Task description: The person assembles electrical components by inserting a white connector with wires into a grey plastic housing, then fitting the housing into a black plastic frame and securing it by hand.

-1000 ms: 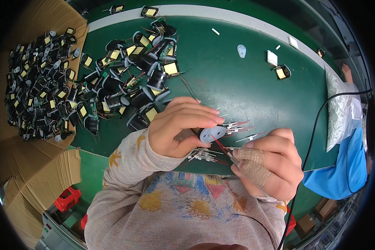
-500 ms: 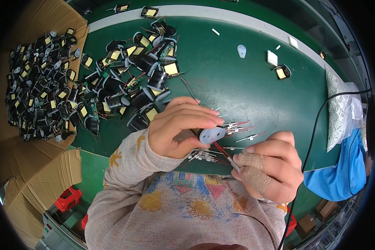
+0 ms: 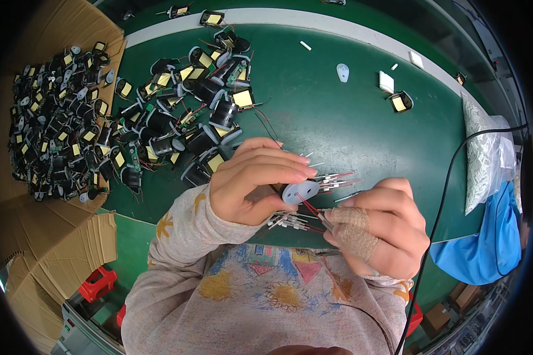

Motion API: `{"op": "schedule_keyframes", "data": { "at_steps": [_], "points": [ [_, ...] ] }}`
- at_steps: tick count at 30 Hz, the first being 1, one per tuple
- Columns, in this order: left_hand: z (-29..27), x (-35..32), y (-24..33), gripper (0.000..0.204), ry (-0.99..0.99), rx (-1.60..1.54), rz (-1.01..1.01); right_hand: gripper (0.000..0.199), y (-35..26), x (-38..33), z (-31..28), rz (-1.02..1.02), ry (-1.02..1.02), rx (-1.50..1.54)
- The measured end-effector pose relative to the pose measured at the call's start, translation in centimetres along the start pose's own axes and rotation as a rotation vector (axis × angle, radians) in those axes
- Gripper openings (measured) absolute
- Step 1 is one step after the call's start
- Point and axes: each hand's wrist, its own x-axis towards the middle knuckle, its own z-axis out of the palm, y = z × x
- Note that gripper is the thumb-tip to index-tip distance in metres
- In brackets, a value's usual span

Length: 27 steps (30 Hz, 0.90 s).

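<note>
Gripping a grey-capped part [image 3: 299, 194] between thumb and fingers, the left hand [image 3: 240, 184] positions it above the desk [image 3: 379, 142], near the middle of the near edge. Red wires [image 3: 307, 205] extend from the cap toward the right hand [image 3: 388, 229]. The right hand, taped at the fingers, is narrowed to a pinch on a slim grey rod [image 3: 325, 222] at the wires; the rod's type cannot be determined. White pins [image 3: 289, 220] lie close to the near edge, beside the left hand. Black parts [image 3: 206, 90] are piled along the left side, next to a cardboard box [image 3: 80, 26]. A loose grey cap [image 3: 342, 73] lies toward the far edge. A clear bag [image 3: 478, 163] rests at the right edge.
</note>
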Motion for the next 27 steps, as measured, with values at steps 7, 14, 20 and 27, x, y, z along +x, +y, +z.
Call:
{"op": "schedule_keyframes", "data": {
  "at_steps": [7, 14, 20, 27],
  "points": [
    [0.01, -0.01, -0.12, 0.037, 0.005, -0.005, 0.004, 0.020, 0.21, -0.33, 0.24, -0.010, 0.024, -0.013],
    [0.18, -0.03, -0.07, 0.038, 0.027, -0.030, -0.009, 0.022, 0.03, -0.08, 0.28, 0.023, 0.031, -0.012],
    [0.08, -0.05, -0.12, 0.036, 0.023, -0.018, -0.013, 0.020, 0.24, -0.01, 0.61, 0.182, 0.112, 0.064],
    [0.00, -0.02, -0.08, 0.037, 0.019, -0.010, -0.022, 0.025, 0.09, 0.22, 0.44, 0.188, 0.089, 0.081]
  ]
}}
